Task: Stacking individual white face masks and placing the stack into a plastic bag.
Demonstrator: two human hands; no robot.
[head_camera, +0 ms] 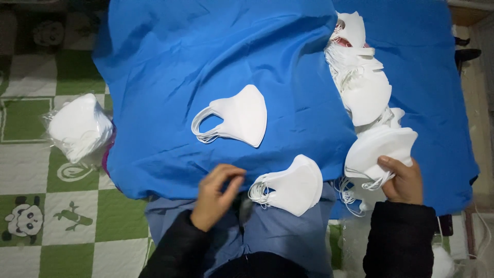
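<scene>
My right hand grips a fanned stack of white face masks at the right edge of the blue cloth. My left hand hovers at the cloth's near edge, fingers loosely curled and holding nothing, just left of a small stack of folded white masks. A single folded white mask with ear loops lies in the middle of the cloth.
A long pile of white masks runs along the cloth's right side. A clear plastic bag of masks rests on the green-and-white patterned mat at left. More loose ear loops lie near my right wrist.
</scene>
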